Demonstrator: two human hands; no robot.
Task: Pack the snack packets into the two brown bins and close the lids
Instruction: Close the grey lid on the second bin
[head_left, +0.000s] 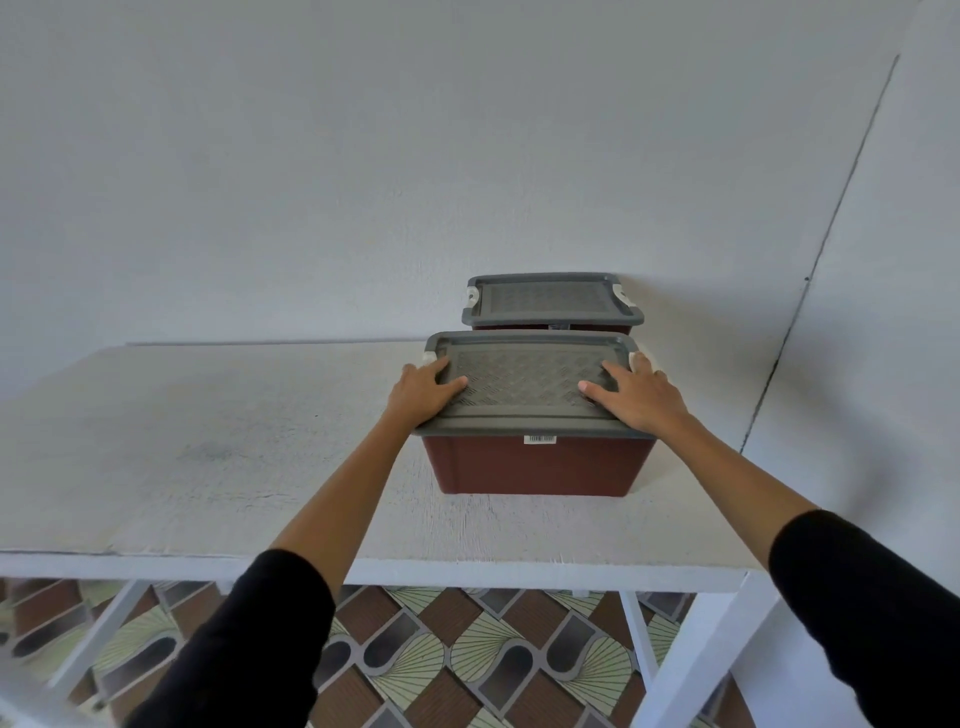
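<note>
Two brown bins stand one behind the other on the white table (208, 441), both with grey lids on. The near bin (535, 467) carries a grey patterned lid (524, 384). My left hand (423, 389) lies flat on the lid's left side, fingers straight, thumb on the patterned panel. My right hand (636, 392) presses flat on the lid's right side. The far bin (553, 328) sits against the wall, mostly hidden behind the near one, its lid (550, 301) on, with white latches at both ends. No snack packets are visible.
The white wall rises directly behind the far bin. The table's front edge (467, 571) runs across below my forearms, its right end near a white leg (691, 660). Patterned floor tiles (467, 660) show beneath the table.
</note>
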